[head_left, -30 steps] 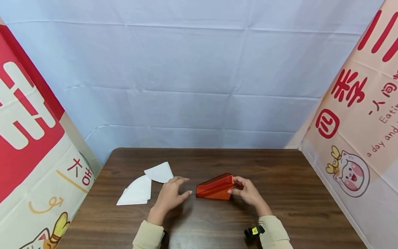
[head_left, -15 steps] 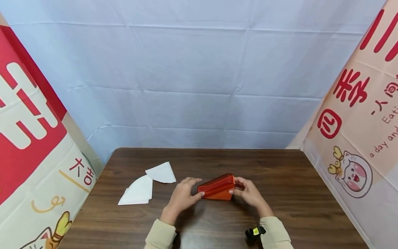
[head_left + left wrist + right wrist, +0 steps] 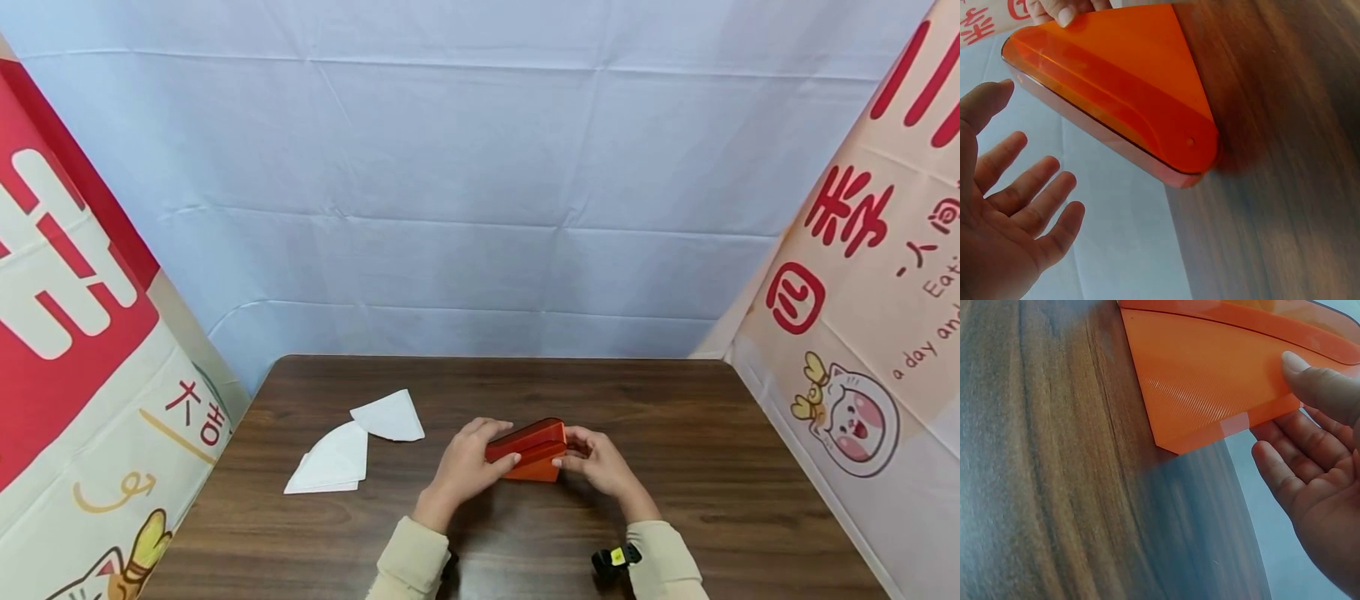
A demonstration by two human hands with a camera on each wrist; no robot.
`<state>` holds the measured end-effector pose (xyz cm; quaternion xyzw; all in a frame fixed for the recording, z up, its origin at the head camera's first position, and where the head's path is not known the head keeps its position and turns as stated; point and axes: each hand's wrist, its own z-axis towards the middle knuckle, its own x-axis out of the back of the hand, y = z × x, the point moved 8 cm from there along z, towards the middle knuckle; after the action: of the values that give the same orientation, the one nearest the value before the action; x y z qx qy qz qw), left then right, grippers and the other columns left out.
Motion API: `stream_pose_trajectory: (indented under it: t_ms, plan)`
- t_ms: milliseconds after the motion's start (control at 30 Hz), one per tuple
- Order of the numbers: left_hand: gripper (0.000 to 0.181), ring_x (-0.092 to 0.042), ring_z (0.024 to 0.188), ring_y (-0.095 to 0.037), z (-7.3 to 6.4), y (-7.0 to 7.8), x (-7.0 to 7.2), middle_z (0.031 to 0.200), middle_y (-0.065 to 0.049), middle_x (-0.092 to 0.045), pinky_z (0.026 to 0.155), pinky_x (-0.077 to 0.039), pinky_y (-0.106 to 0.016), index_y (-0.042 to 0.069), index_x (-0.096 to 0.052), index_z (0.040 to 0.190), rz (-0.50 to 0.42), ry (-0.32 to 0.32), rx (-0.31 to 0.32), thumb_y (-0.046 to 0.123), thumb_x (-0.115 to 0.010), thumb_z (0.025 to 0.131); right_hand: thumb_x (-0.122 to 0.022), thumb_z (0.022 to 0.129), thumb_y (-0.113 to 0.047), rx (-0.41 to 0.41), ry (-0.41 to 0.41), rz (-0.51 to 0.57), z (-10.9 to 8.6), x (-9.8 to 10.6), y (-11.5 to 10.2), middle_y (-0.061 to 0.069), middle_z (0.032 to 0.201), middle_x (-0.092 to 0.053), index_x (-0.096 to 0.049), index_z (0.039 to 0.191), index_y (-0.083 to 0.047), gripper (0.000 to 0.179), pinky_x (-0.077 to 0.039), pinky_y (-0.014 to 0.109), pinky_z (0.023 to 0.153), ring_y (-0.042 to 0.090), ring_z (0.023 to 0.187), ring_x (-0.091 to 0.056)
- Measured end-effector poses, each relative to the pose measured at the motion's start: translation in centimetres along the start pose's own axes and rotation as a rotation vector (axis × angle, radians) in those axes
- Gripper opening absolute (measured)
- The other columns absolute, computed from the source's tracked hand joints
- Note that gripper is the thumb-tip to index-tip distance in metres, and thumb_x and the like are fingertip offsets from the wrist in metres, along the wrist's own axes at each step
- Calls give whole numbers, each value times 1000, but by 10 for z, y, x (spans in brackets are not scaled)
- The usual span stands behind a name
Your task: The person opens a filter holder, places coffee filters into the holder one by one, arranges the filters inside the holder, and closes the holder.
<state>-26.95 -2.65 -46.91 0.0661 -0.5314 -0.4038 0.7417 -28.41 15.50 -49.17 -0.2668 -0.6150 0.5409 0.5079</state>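
Note:
An orange fan-shaped plastic case with a see-through hinged-looking lid stands on its edge on the table. My right hand grips its right end, thumb on the near face and fingers behind, as the right wrist view shows on the case. Around the left end reaches my left hand, thumb on the near side and fingers on the far side. In the left wrist view this left hand has spread, relaxed fingers, with a gap between them and the case's sloping lid.
To the left lie white fan-shaped papers that look like cone coffee filters: a stack and another overlapping its corner. The brown wooden table ends at a pale blue cloth backdrop. Printed cloths hang at both sides.
My left hand has moved right, from beside the papers to around the left end of the case. The right hand keeps its grip, and the case has hardly moved.

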Motion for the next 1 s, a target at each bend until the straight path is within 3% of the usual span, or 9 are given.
stream_pose_trajectory:
  t_ms: [367, 600, 833, 1000]
  plan:
    - [42, -58, 96, -16, 8, 4, -15, 111, -2, -59, 80, -49, -31, 11, -63, 117, -76, 11, -10, 34, -70, 83, -70, 83, -7, 6, 7, 25, 6, 3, 37, 19, 110, -61, -55, 119, 8, 42, -51, 30, 77, 28, 99, -61]
    - [44, -57, 98, -17, 11, 7, -23, 113, -2, -59, 81, -49, -29, 10, -61, 118, -100, 36, -28, 37, -68, 85, -70, 83, -11, 59, 16, 15, 5, 4, 36, 17, 109, -61, -56, 118, 7, 41, -52, 32, 75, 25, 96, -62]
    - [49, -57, 97, -18, 15, 15, -28, 114, -4, -58, 80, -49, -27, 7, -57, 123, -112, 49, -78, 40, -64, 87, -70, 83, -9, -4, 4, 45, 6, 3, 39, 18, 113, -60, -56, 120, 5, 42, -51, 30, 77, 24, 99, -61]
    - [47, -57, 96, -16, 18, 18, -30, 113, -3, -58, 79, -49, -25, 10, -57, 123, -107, 59, -93, 40, -62, 88, -68, 83, -1, -17, -5, 55, 5, 2, 29, 22, 114, -59, -55, 119, 8, 40, -51, 31, 77, 27, 100, -61]
